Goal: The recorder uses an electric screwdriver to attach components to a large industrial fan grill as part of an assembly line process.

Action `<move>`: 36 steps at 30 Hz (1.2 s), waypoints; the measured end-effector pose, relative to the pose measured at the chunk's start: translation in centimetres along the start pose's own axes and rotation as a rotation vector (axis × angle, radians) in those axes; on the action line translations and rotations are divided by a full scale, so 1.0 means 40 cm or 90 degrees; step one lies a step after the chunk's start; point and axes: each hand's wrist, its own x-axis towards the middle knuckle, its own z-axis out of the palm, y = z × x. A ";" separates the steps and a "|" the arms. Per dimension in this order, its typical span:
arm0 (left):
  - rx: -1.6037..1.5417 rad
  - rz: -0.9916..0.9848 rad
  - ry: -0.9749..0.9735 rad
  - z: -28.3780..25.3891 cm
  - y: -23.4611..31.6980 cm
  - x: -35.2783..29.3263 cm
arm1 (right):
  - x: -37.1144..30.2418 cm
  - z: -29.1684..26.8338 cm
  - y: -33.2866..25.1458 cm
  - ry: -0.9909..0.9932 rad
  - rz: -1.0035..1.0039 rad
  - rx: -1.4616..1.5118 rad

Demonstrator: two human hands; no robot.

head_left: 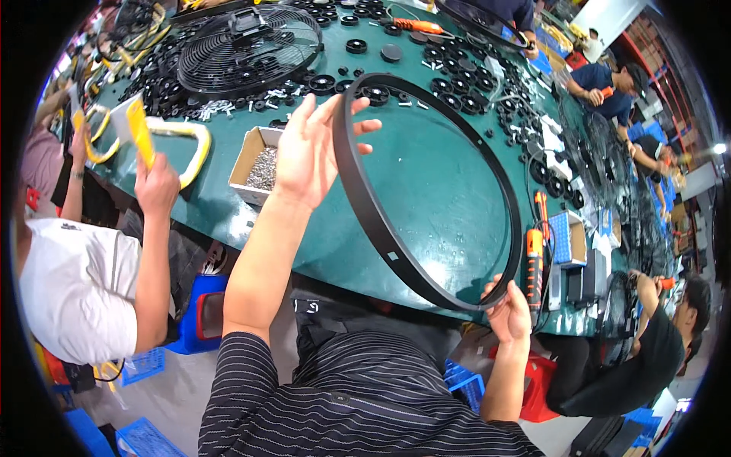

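Observation:
A large black hoop [368,202], a thin ring-shaped band with small square holes, is held tilted above the green table. My right hand [509,311] pinches its lower right edge between thumb and fingers. At the upper left of the hoop is my left hand [307,156], palm turned up and fingers spread. Its fingers reach behind the band and show inside the ring, touching or very near it without closing round it. An open cardboard box [245,158] of small metal screws [263,169] stands just left of my left wrist.
A black fan grille [251,53] and many black round knobs [451,101] cover the table's far side. At right lie an orange-and-black power screwdriver [534,263] and a blue-and-white box [562,236]. Left, a co-worker's hand [158,185] holds a yellow-and-white piece [137,131]; other people work at right.

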 end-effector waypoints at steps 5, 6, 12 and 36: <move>0.007 0.006 -0.010 -0.007 0.023 0.004 | -0.010 0.024 0.007 -0.014 0.000 0.018; 0.033 0.007 -0.007 -0.013 0.025 0.011 | -0.011 0.032 0.012 -0.040 0.003 0.036; 0.071 -0.039 0.029 -0.090 -0.020 0.087 | -0.047 0.085 0.069 -0.016 0.000 -0.015; 1.223 0.198 -0.116 -0.187 -0.191 0.047 | 0.172 -0.009 -0.166 0.188 -0.528 -1.044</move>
